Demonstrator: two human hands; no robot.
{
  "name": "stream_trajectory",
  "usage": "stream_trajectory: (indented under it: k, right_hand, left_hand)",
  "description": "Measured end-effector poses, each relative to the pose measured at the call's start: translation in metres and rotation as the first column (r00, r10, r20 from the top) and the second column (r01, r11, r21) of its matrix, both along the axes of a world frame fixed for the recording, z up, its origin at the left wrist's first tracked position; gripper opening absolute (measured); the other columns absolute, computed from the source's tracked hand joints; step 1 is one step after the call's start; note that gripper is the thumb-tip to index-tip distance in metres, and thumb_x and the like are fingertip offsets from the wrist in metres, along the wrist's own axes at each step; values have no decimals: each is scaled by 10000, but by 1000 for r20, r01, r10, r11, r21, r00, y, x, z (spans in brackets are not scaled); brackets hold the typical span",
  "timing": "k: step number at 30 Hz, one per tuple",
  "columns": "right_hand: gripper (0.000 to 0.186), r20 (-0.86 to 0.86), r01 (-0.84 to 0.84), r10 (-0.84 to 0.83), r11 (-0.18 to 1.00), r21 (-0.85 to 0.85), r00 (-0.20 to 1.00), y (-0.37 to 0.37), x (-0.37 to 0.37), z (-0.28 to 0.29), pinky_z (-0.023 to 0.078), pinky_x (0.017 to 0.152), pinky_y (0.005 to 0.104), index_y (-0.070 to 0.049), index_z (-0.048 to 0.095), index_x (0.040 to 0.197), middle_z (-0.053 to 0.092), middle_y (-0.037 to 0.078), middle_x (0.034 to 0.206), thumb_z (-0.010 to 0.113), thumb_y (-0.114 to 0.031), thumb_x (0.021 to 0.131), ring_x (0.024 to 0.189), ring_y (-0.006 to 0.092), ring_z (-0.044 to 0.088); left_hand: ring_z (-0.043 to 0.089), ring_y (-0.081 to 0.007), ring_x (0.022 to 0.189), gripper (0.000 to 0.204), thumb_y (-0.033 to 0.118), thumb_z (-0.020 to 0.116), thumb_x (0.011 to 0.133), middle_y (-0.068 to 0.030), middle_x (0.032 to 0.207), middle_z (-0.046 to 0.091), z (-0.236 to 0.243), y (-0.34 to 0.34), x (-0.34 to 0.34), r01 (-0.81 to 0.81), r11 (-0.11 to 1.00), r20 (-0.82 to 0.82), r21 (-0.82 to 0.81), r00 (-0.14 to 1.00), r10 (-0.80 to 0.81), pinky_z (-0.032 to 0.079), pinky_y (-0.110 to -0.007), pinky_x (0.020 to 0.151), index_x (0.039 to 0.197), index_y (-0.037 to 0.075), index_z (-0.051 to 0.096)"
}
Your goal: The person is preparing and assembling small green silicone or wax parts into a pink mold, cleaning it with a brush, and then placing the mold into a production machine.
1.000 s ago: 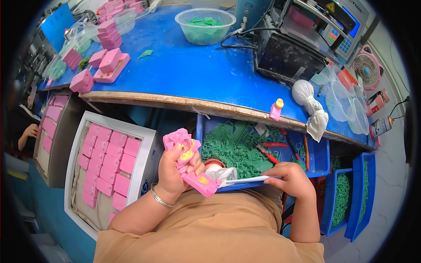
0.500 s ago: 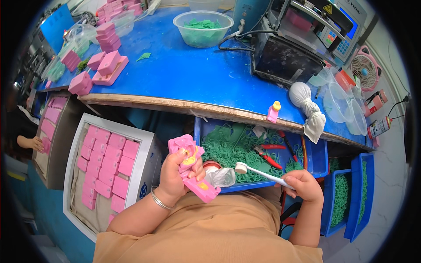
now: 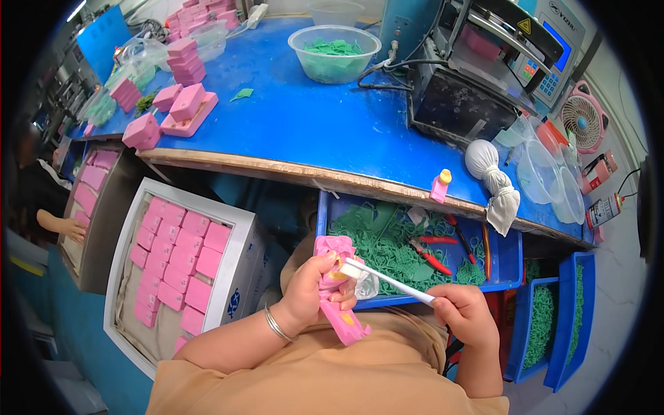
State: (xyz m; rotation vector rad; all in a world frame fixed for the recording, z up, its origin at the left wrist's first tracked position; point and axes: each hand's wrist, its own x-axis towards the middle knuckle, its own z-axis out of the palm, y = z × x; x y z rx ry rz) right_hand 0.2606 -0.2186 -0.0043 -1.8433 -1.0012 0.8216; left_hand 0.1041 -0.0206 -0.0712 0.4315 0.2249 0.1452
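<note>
Both hands are full here. A soft, pink, rubbery-looking piece with yellow patches (image 3: 355, 333) is held up in front of the torso, gripped between the thumb and curled fingers of the left hand (image 3: 309, 290). A slim white brush with a pale straight handle (image 3: 395, 282) is pinched near its handle end by the right hand (image 3: 467, 311), fingers folded in tight.

The bit that matters is how those 2 line up. The pink piece is stood lengthwise, roughly away from the body, its lower end tipped a little to the right. The brush is laid across at a slant, head up and left, handle down and right. Its head is brought over the upper part of the pink piece, right beside the left thumb (whether the bristles are actually touching can't be told from this angle). The left hand is wrapped right on the piece, so it's clearly nearer; the right hand is kept off to the right, a handle's length away.

Just beyond, a blue plastic tray (image 3: 508, 257) is filled with stringy green scraps (image 3: 377, 238), with red-handled pliers (image 3: 436, 261) laid on top.
</note>
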Motion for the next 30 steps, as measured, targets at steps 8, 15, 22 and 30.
stream_trajectory:
  k: [8, 15, 22, 30]
  right_hand:
    - [107, 642, -120, 107, 992, -23, 759, 6, -8, 11, 391, 432, 333, -68, 645, 820, 525, 76, 536, 644, -162, 768, 476, 252, 527]
    - [78, 336, -71, 89, 995, -65, 938, 16, -37, 21, 404, 444, 346, -52, 635, 850, 523, 105, 547, 610, -103, 796, 472, 261, 528]
    - [104, 511, 3, 7, 1000, -18, 860, 19, -38, 16, 397, 444, 347, -49, 631, 861, 514, 92, 537, 612, -130, 799, 468, 257, 526]
    - [160, 693, -145, 96, 989, 12, 715, 21, -40, 13, 354, 414, 343, -67, 634, 879, 484, 40, 504, 665, -150, 746, 430, 211, 487]
  left_hand:
    - [393, -93, 490, 344, 360, 413, 878, -50, 644, 493, 3, -1, 0, -61, 995, -56, 83, 996, 66, 373, -281, 521, 844, 43, 541]
    - [394, -112, 510, 326, 333, 398, 890, -69, 657, 488, 3, -3, 0, -225, 931, -58, 286, 966, 252, 386, -297, 534, 827, 30, 500]
    - [395, -111, 507, 272, 298, 418, 890, -61, 644, 449, 6, 1, 0, -327, 883, -10, 338, 936, 351, 397, -292, 528, 904, 33, 477]
    - [385, -118, 503, 352, 364, 405, 890, -54, 614, 430, 8, 4, -1, -311, 887, -16, 341, 942, 336, 381, -288, 538, 852, 24, 492]
